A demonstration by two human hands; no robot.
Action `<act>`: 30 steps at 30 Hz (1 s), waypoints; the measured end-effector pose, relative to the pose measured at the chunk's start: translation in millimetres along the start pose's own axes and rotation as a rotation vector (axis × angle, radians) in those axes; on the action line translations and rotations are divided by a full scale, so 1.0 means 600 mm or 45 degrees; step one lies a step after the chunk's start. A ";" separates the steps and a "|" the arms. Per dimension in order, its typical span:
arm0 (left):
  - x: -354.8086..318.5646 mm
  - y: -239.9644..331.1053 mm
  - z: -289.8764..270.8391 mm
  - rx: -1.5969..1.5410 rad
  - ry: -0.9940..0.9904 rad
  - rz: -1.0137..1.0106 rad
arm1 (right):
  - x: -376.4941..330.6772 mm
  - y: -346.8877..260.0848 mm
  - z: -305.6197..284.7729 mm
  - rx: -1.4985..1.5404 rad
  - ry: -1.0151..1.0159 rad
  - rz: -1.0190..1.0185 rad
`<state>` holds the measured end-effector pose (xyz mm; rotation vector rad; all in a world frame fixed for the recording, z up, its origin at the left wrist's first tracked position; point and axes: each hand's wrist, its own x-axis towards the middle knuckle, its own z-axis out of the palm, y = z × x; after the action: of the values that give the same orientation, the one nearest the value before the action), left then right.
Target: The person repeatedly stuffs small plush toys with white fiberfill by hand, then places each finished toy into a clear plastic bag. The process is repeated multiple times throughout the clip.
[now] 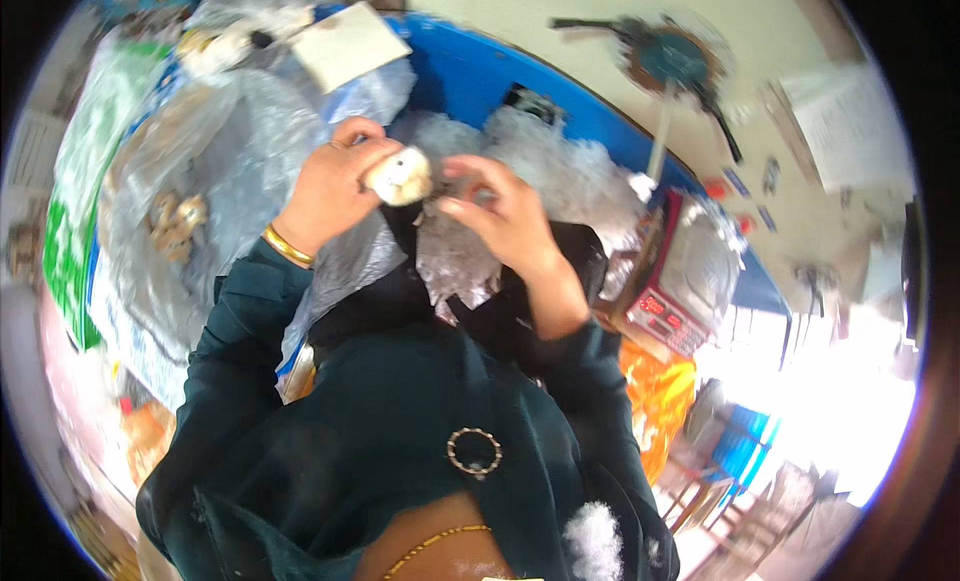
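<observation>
My left hand (335, 186) is closed around a small cream-coloured soft toy piece (402, 177) with a dark round spot on it, like a toy head. Just to its right is my right hand (503, 209), with thumb and forefinger apart and curved toward the piece. Nothing held shows clearly between those fingers. Clumps of white fluffy stuffing (560, 161) lie beyond and below my hands, and some greyish stuffing (458, 256) sits over dark cloth near my lap.
To the left, a large clear plastic bag (225, 111) holds several brownish soft pieces (177, 224). Cream card (350, 46) lies at the back by a blue table edge (470, 56). On the right stands a red weighing scale (668, 316); a pedestal fan (672, 59) is beyond.
</observation>
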<state>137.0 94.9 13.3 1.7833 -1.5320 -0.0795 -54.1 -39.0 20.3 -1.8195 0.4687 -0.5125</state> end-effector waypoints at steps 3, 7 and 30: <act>0.043 0.067 0.059 -0.098 0.045 0.124 | -0.009 0.009 -0.013 0.048 0.139 0.178; 0.053 0.099 0.124 -0.472 0.053 0.084 | -0.051 0.042 -0.086 0.365 0.342 0.210; 0.103 0.183 0.190 -1.607 -0.626 -0.686 | -0.111 0.012 -0.188 -0.437 0.421 -0.490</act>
<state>6.8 -13.5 22.4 1.0454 -0.8163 -1.4735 -172.8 -92.5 36.6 -2.1792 0.4486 -1.0615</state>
